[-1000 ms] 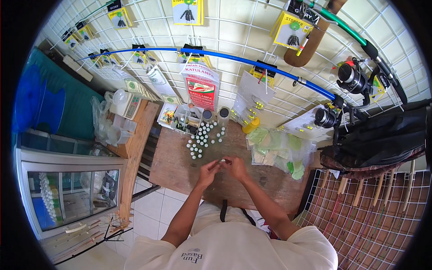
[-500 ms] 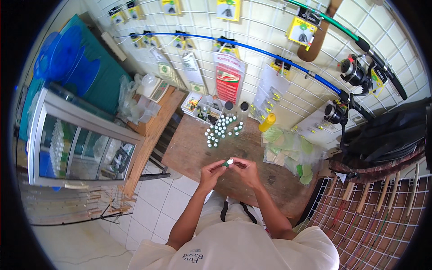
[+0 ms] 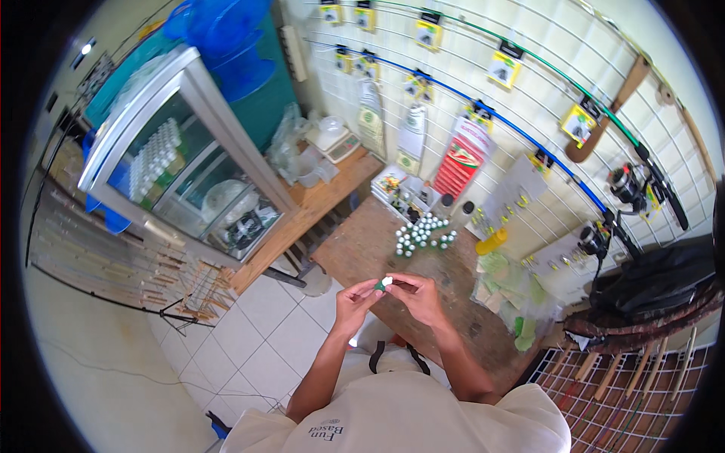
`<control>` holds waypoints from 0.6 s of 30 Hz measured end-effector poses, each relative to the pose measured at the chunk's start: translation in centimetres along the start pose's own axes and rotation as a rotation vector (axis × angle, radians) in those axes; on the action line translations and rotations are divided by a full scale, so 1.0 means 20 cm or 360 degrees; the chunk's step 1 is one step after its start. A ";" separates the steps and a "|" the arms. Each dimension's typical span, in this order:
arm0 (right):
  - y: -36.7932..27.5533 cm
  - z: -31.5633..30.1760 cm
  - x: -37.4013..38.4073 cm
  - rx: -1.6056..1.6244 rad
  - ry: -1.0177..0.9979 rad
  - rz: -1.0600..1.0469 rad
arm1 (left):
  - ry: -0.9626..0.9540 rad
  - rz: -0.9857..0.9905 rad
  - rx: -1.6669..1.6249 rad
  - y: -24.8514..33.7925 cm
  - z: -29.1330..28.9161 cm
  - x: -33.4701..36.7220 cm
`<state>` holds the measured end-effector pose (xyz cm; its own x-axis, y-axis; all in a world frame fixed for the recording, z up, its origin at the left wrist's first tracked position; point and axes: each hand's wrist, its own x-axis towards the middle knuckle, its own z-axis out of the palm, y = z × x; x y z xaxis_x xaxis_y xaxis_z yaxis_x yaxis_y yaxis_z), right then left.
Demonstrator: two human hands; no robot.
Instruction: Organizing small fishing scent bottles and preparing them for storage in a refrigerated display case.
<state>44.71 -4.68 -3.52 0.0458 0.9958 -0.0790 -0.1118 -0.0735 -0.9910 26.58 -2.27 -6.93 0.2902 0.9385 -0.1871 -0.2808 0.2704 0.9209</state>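
A white wire grid [image 3: 521, 30] covers the wall ahead, with a green rod [image 3: 614, 120] and a blue rod [image 3: 521, 134] slung across it at a slant. At the left stands a glass cabinet [image 3: 236, 130] with a metal frame. In the middle, a brown wooden surface [image 3: 476, 325] reaches toward the person. Pale green packets [image 3: 502, 283] lie heaped at its right side; a white tray [image 3: 393, 214] of mixed small items sits at its far left corner. Both hands meet above the near left edge of the surface, grasping one small bottle [image 3: 384, 284] between their fingertips — the left hand [image 3: 353, 306] at its green body, the right hand [image 3: 419, 300] at its white top. Beyond them, a yellow bottle [image 3: 492, 241] stands just behind the packets. Many white-capped bottles [image 3: 423, 232] cluster near the tray — close together, caps up.
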 end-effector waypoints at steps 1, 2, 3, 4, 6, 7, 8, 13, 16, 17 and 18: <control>0.00 0.05 0.02 -0.0031 -0.0018 -0.0028 | 0.0023 0.0029 -0.0064 0.01 -0.04 -0.01; -0.01 0.11 0.04 -0.0034 -0.0051 -0.0038 | 0.0058 0.0018 -0.0104 0.04 -0.07 -0.03; -0.03 0.16 0.05 -0.0122 -0.0077 -0.0068 | 0.0083 0.0043 -0.0108 0.07 -0.12 -0.05; -0.04 0.22 0.06 -0.0210 -0.0103 -0.0099 | 0.0099 0.0048 -0.0147 0.10 -0.17 -0.08; -0.05 0.36 0.08 -0.0219 -0.0169 -0.0126 | 0.0145 0.0086 -0.0200 0.15 -0.27 -0.13; -0.06 0.42 0.08 -0.0221 -0.0197 -0.0139 | 0.0159 0.0107 -0.0218 0.16 -0.32 -0.16; -0.05 0.48 0.09 -0.0231 -0.0233 -0.0153 | 0.0169 0.0128 -0.0236 0.18 -0.37 -0.19; -0.04 0.73 0.12 -0.0216 -0.0439 -0.0143 | 0.0281 0.0265 -0.0166 0.26 -0.59 -0.32; -0.09 0.86 0.14 -0.0055 -0.0630 -0.0091 | 0.0354 0.0323 -0.0225 0.30 -0.70 -0.39; -0.10 0.90 0.15 -0.0061 -0.0653 -0.0091 | 0.0377 0.0354 -0.0277 0.31 -0.74 -0.41; -0.12 0.93 0.17 -0.0025 -0.0658 -0.0087 | 0.0396 0.0365 -0.0284 0.33 -0.77 -0.44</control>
<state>26.61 -0.06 0.50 -0.3515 0.9360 0.0207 -0.1050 -0.0174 -0.9943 8.15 -5.41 -4.51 -0.0235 0.9965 -0.0803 -0.4737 0.0597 0.8787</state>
